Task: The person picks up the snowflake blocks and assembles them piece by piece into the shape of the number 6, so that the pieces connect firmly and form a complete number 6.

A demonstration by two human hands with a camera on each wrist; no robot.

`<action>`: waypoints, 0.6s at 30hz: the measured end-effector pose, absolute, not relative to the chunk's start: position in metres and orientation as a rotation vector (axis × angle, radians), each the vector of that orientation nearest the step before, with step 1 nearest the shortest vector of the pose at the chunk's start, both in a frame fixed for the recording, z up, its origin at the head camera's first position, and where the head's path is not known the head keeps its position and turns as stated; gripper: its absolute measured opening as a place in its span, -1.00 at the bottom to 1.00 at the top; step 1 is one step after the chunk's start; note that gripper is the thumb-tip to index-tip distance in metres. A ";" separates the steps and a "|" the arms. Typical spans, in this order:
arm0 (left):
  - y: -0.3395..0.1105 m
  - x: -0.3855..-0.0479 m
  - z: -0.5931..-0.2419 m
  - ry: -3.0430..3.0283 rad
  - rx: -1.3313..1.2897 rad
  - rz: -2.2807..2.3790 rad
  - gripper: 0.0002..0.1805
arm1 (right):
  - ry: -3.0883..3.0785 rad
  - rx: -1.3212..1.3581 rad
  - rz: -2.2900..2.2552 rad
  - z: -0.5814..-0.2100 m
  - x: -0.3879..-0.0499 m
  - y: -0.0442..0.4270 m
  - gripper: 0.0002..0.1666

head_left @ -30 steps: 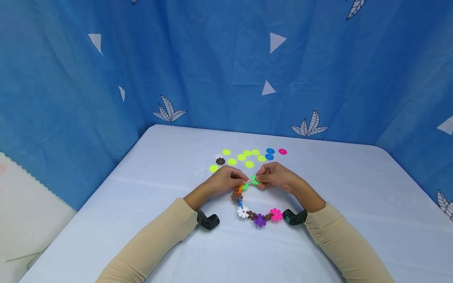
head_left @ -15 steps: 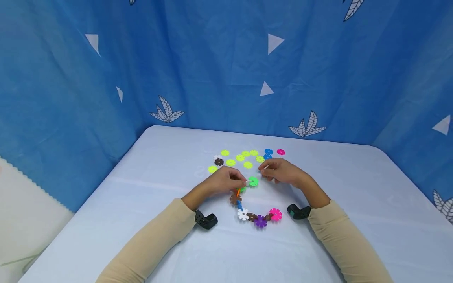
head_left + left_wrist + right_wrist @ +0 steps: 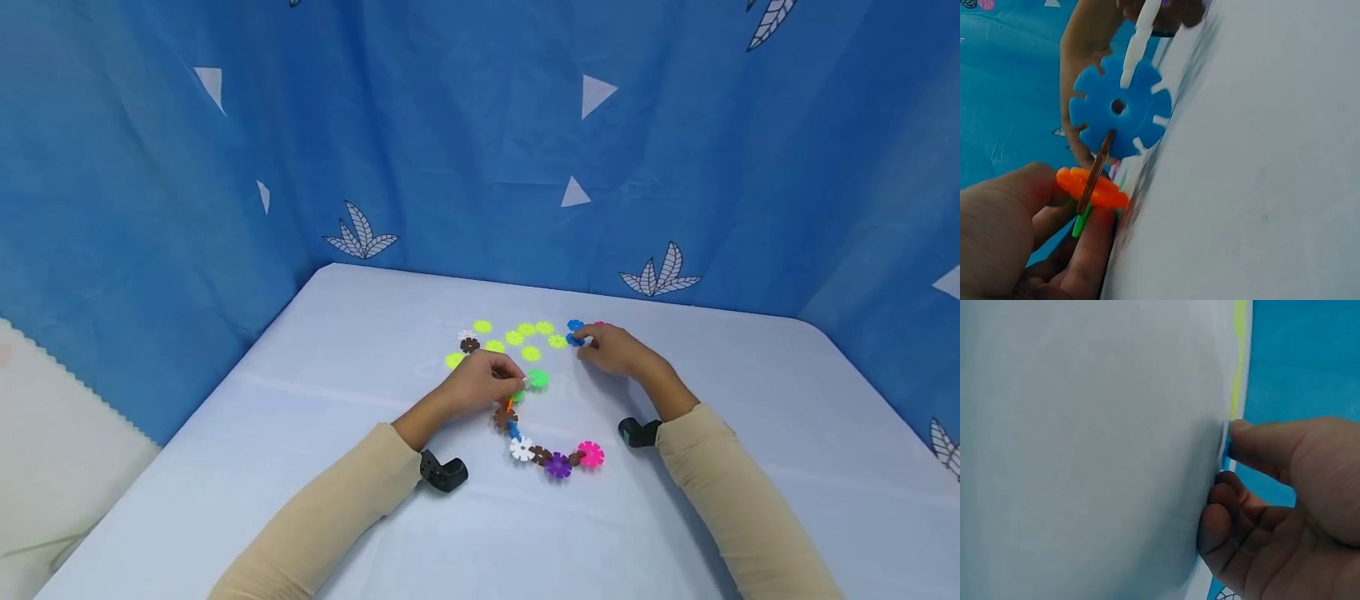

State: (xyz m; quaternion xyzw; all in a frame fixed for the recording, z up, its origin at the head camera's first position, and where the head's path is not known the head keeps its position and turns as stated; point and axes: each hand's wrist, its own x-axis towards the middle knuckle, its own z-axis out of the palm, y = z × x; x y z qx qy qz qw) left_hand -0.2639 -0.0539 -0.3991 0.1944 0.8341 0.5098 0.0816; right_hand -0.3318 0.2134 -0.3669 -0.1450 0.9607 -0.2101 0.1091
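My left hand (image 3: pixel 483 382) pinches the upper end of a curved chain of notched plastic flower discs, near a white one between two green ones. From there the chain runs down through an orange disc (image 3: pixel 1107 194), brown discs, a blue disc (image 3: pixel 1121 109), a white disc (image 3: pixel 522 448) and a purple disc (image 3: pixel 558 465) to a pink disc (image 3: pixel 591 454). A bright green disc (image 3: pixel 537 379) sticks out beyond my left fingertips. Over at the back, my right hand (image 3: pixel 615 348) reaches low over the table, its fingertips at a loose blue disc (image 3: pixel 575 339), fingers loosely bent.
Several loose yellow discs (image 3: pixel 531 353) lie behind the chain on the white table (image 3: pixel 360 350). A brown disc (image 3: pixel 469 344) and a white disc lie to their left. Another blue disc (image 3: pixel 575 324) and a partly hidden pink one are by my right hand. A blue curtain (image 3: pixel 465 150) hangs behind.
My right hand has let go of the bright green disc on the chain and moved back and right to the loose blue discs. The left hand keeps hold of the chain.
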 end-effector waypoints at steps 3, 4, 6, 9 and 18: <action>-0.053 -0.266 -0.402 2.536 0.548 1.539 -0.92 | 2.845 -0.382 -0.627 -0.369 -0.327 0.216 -0.70; -0.052 -0.266 -0.402 2.541 0.532 1.547 -0.92 | 2.846 -0.377 -0.632 -0.369 -0.326 0.217 -0.75; -0.052 -0.268 -0.403 2.539 0.520 1.555 -0.92 | 2.845 -0.367 -0.640 -0.369 -0.322 0.219 -0.83; -0.052 -0.267 -0.402 2.524 0.527 1.556 -0.92 | 2.841 -0.354 -0.641 -0.368 -0.315 0.222 -0.87; -0.050 -0.266 -0.400 2.480 0.543 1.570 -0.80 | 2.824 -0.331 -0.720 -0.367 -0.307 0.223 -0.62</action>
